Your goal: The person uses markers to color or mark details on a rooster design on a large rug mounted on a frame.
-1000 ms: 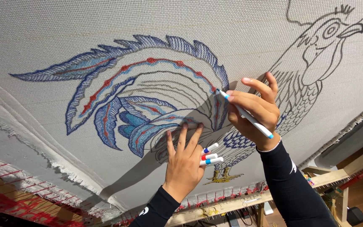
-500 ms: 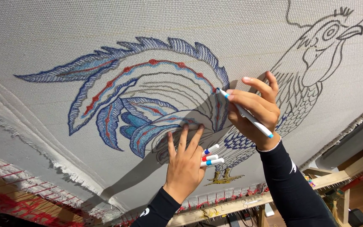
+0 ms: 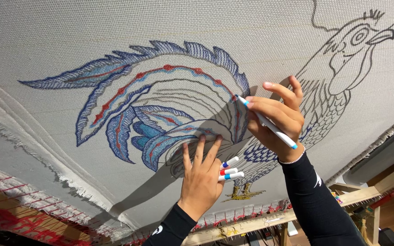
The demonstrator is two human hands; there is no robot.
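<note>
A large white canvas [image 3: 115, 41] stretched on a frame carries a rooster drawing [image 3: 169, 114], its tail coloured blue with red dots and its body only outlined. My right hand [image 3: 277, 120] holds a white marker with blue ends [image 3: 265, 122], its tip touching the tail feathers near the body. My left hand [image 3: 201, 175] lies flat on the canvas below the tail, fingers spread, with three more markers [image 3: 229, 169] tucked between thumb and palm: blue, red and light blue tips. Both arms wear black sleeves.
A wooden frame bar [image 3: 261, 221] with a row of nails runs along the canvas's lower edge. The frayed cloth edge [image 3: 46, 168] and red threads [image 3: 19, 214] lie at the lower left. A grey object [image 3: 379, 155] and a wooden floor show at the lower right.
The view has drifted slightly, so the drawing sits a little further right. Both hands keep nearly the same pose, the marker tip staying on the tail.
</note>
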